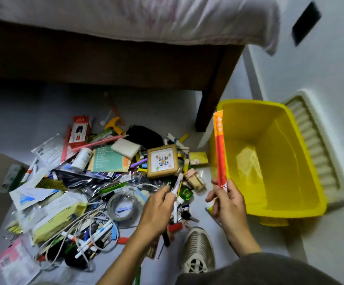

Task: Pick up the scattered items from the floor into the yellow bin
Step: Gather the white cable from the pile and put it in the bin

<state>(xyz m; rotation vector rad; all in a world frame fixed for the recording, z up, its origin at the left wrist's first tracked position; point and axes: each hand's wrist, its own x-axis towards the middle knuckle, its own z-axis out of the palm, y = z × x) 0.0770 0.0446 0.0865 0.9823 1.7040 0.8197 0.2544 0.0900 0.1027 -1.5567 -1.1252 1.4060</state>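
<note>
While the dark wooden bed frame (105,64) with its pale bedding fills the top of your view, the yellow rectangular plastic bin (302,182) stands on the pale floor (33,112) to your right, beside the bed leg and in front of a white ribbed plastic basket (319,140). To your left spreads the heap of scattered items (89,182): pens, cables, packets, a clear tape roll (123,206), a small square cardboard-framed picture (162,161). Your beige mesh sneaker (198,249) sits between your forearms. Your right hand (228,204) is raised near the bin's front left corner, fingers curled tight round the lower end of a long orange-and-red stick packet (219,149) held upright against the bin's left wall. Your left hand (158,208) reaches over the heap's edge, fingertips pinching a thin white pen-like item (177,183) that points up and away.
</note>
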